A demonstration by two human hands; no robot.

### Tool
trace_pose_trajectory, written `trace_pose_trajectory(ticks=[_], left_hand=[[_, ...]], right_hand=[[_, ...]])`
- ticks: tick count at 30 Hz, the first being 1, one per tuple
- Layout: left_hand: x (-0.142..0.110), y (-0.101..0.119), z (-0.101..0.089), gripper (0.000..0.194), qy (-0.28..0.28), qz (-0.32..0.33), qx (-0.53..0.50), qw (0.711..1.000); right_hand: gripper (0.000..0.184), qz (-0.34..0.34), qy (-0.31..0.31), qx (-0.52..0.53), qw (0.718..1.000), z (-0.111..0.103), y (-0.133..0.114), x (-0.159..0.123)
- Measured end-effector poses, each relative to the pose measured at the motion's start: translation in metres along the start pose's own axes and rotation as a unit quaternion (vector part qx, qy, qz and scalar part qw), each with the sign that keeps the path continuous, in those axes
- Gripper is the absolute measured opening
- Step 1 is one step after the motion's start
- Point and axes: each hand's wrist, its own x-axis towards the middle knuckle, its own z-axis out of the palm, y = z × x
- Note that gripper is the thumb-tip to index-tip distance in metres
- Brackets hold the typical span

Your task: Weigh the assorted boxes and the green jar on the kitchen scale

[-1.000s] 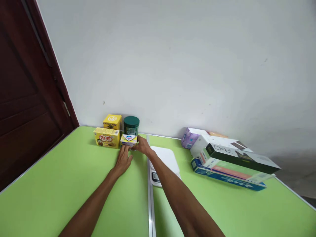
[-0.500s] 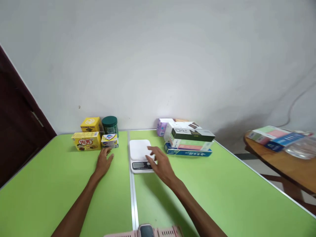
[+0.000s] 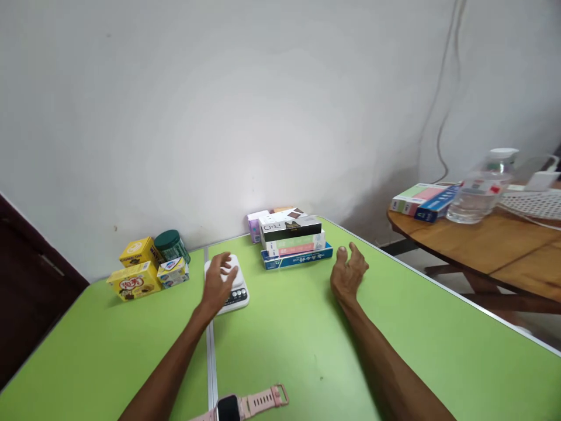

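Observation:
My left hand (image 3: 219,280) hovers over the white kitchen scale (image 3: 239,280), fingers apart and nothing in them; it hides part of the scale's plate and display. Farther right, my right hand (image 3: 348,272) is above the green table (image 3: 280,339), with its fingers spread and nothing held. Just left of the right hand is a stack: a long blue box (image 3: 298,259) at the bottom, a pink and green box (image 3: 298,244) on it, and a black and white box (image 3: 293,228) on top. A smartwatch with a pink strap (image 3: 263,400) lies at the near edge.
At the left stand yellow boxes (image 3: 135,282), a small soap-like box (image 3: 173,272) and a green-lidded jar (image 3: 169,241). A purple pack (image 3: 255,225) is behind the stack. On a wooden table (image 3: 456,240) at the right are flat boxes (image 3: 421,200) and a clear bottle (image 3: 475,193).
My view has turned to the right. My left hand went from beside the small soap-like box to above the scale. My right hand left the scale and moved right past the stack.

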Motion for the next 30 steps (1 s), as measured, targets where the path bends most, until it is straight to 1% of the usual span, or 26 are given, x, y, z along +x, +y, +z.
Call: trace_pose_trajectory(ticks=[3,5,7,10,12,13,15,16,18,20,23,25,27,30], left_hand=[[0.032,0.020,0.047,0.065,-0.063,0.007,-0.009,0.998],[0.053,0.026,0.071,0.076,-0.088,-0.008,-0.008,0.996],[0.071,0.030,0.091,0.081,-0.107,-0.018,-0.013,0.994],[0.084,0.035,0.111,0.079,-0.110,-0.007,-0.041,0.993],[0.082,0.040,0.117,0.080,-0.095,0.000,-0.055,0.994],[0.079,0.043,0.116,0.082,-0.086,0.001,-0.057,0.995],[0.070,0.047,0.107,0.086,-0.069,-0.004,-0.051,0.996],[0.065,0.047,0.098,0.089,-0.059,-0.009,-0.044,0.997],[0.054,0.043,0.073,0.095,-0.036,-0.027,-0.025,0.999],[0.042,0.029,0.040,0.098,-0.010,-0.039,-0.002,0.999],[0.016,-0.006,-0.009,0.092,0.036,-0.037,0.040,0.998],[-0.004,-0.035,-0.034,0.089,0.054,-0.052,0.057,0.996],[-0.024,-0.063,-0.047,0.087,0.061,-0.078,0.056,0.994],[-0.050,-0.093,-0.050,0.089,0.054,-0.110,0.035,0.992]], right_hand=[[0.078,-0.031,-0.020,0.024,0.999,0.021,-0.007,0.010],[0.078,-0.048,-0.039,0.034,0.997,0.030,-0.015,0.014],[0.078,-0.074,-0.060,0.036,0.995,0.035,-0.022,0.017],[0.076,-0.105,-0.085,0.039,0.990,0.034,-0.033,0.018],[0.075,-0.110,-0.089,0.042,0.989,0.030,-0.043,0.016],[0.075,-0.111,-0.088,0.044,0.989,0.027,-0.049,0.014],[0.073,-0.125,-0.090,0.053,0.987,0.022,-0.065,0.008],[0.071,-0.137,-0.097,0.060,0.984,0.019,-0.074,0.003],[0.067,-0.160,-0.124,0.081,0.976,0.016,-0.092,-0.013],[0.065,-0.172,-0.173,0.107,0.964,0.016,-0.106,-0.036],[0.064,-0.170,-0.271,0.142,0.937,0.025,-0.114,-0.080],[0.065,-0.159,-0.331,0.154,0.917,0.035,-0.112,-0.108],[0.066,-0.142,-0.372,0.160,0.903,0.044,-0.108,-0.132],[0.067,-0.111,-0.402,0.155,0.896,0.052,-0.102,-0.156]])
